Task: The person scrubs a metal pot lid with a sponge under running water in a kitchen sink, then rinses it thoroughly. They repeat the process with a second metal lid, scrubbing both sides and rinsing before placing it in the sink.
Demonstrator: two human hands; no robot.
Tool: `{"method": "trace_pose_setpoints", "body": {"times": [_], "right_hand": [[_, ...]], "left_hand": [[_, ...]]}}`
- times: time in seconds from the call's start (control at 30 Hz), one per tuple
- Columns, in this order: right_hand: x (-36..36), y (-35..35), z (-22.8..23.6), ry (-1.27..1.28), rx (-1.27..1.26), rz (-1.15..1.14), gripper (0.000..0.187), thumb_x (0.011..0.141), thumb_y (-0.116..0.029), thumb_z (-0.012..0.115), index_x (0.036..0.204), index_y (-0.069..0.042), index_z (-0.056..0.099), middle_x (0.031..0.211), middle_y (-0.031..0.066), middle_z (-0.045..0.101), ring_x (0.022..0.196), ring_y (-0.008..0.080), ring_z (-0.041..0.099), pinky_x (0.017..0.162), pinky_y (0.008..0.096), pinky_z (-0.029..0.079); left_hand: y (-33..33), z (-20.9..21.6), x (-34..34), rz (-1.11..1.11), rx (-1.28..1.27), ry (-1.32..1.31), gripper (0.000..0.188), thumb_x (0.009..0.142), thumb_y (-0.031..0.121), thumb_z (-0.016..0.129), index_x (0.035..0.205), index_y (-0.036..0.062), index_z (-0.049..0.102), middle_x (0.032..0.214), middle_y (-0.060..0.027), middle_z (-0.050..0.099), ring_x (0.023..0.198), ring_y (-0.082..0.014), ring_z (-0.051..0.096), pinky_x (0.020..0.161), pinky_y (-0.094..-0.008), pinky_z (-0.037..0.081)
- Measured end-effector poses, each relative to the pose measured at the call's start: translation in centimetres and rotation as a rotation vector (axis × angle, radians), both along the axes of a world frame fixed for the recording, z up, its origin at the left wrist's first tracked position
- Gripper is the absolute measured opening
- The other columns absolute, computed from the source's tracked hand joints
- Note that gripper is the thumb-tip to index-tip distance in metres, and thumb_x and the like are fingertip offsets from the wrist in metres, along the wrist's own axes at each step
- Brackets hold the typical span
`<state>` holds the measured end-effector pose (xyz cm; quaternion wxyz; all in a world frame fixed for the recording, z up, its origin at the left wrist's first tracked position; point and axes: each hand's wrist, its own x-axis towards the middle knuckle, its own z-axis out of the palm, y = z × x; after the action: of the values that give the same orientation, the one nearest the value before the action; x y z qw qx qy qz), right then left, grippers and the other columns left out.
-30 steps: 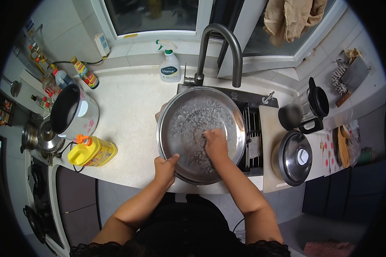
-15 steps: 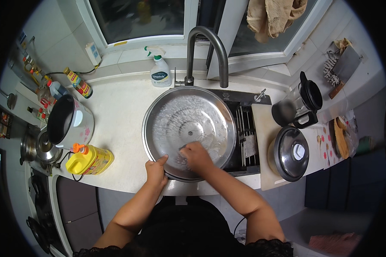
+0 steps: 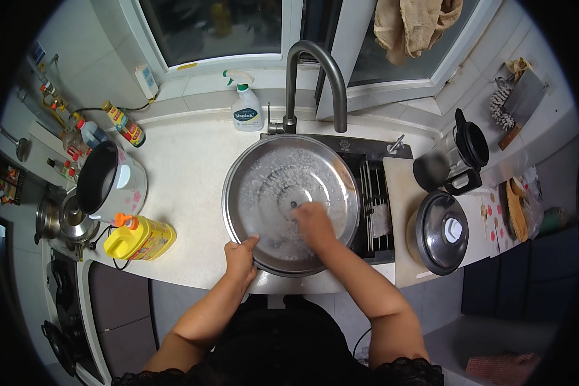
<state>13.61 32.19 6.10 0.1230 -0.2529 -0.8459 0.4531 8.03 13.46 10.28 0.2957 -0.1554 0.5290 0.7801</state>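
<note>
Over the sink: a large round stainless-steel pan sits tilted on the sink's edge, below the curved dark faucet; its inside is wet and streaked with white suds.
Left hand: grip clenched on the pan's near rim, thumb lying over the edge, fingers under it.
Right hand: inside the pan, pressed flat to its bottom near the centre; whether the grip encloses a sponge or cloth I cannot tell.
On the table, left: a yellow detergent bottle lying on its side, near an open rice cooker.
By the window: a white spray bottle.
Right of the sink: a lidded pot and a dark jug.
</note>
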Motion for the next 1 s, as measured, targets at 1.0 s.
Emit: {"method": "trace_pose_setpoints", "body": {"times": [1.0], "right_hand": [[-1.6, 9.5, -0.8, 0.112, 0.833, -0.041, 0.037, 0.082, -0.004, 0.051, 0.118, -0.004, 0.056, 0.115, 0.0119, 0.055, 0.106, 0.0327, 0.049, 0.091, 0.0419, 0.042]], "left_hand": [[-0.9, -0.1, -0.3, -0.020, -0.047, 0.020, 0.014, 0.081, -0.007, 0.058, 0.094, -0.0107, 0.057, 0.090, -0.0193, 0.063, 0.078, -0.0289, 0.065, 0.072, -0.0391, 0.054]]}}
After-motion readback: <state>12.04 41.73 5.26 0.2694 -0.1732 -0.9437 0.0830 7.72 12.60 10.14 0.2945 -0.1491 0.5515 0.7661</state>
